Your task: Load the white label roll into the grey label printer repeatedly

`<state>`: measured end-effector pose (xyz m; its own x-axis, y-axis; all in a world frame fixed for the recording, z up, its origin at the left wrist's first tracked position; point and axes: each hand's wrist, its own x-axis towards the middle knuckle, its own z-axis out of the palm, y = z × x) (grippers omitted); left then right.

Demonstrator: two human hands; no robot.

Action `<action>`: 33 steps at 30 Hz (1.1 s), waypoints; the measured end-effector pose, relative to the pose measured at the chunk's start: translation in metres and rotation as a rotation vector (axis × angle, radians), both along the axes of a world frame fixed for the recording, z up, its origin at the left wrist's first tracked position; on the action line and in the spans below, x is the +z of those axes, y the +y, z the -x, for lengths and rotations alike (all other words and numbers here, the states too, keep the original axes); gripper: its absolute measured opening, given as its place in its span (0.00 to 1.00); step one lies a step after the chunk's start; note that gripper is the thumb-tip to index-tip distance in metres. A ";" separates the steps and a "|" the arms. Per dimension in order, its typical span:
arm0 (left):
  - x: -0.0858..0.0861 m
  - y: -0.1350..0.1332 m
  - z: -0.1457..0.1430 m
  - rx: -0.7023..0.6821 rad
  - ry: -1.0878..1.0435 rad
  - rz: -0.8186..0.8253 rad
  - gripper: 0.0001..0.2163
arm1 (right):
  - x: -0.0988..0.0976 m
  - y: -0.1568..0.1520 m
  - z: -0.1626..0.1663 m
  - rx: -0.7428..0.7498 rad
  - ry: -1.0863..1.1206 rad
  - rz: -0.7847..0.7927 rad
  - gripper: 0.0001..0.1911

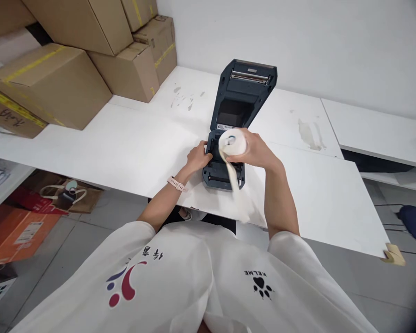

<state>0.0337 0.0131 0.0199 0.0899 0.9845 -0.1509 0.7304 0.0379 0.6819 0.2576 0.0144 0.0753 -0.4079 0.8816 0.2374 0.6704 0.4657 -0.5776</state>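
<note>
A dark label printer (222,182) stands on the white table with its lid (235,90) raised and tilted back. My left hand (198,158) is closed on the left side wall of its base, the thumb over the inner edge. In my right hand (258,149) is a roll of white label paper (238,142), held above the open compartment. The roll's core faces left. A loose strip (233,180) hangs from it over the printer's front towards the table edge, its lower end blurred. The roll and my right hand hide part of the printer's inside.
Cardboard boxes (121,74) are stacked on the table's left and back left, against the wall. Peeled patches (310,134) mark the white tabletop (152,152). Below at left are an orange box (24,231) and a brown paper bag (86,199). Tape (394,254) covers the right front corner.
</note>
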 end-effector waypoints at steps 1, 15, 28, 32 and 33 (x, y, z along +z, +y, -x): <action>-0.001 0.000 0.000 0.000 0.000 0.000 0.27 | 0.005 0.007 0.009 0.021 -0.186 -0.030 0.40; -0.005 -0.002 0.003 -0.007 -0.019 0.003 0.26 | -0.012 0.025 0.033 0.151 -0.316 0.048 0.27; -0.009 -0.016 0.009 0.038 -0.236 0.054 0.28 | 0.060 0.089 -0.002 -0.272 0.483 -0.231 0.39; -0.003 -0.037 0.025 0.141 -0.491 0.085 0.33 | 0.038 0.014 -0.004 -0.256 0.424 -0.221 0.36; 0.000 -0.041 0.027 0.156 -0.535 0.073 0.32 | 0.029 -0.010 -0.001 -0.272 0.460 -0.238 0.32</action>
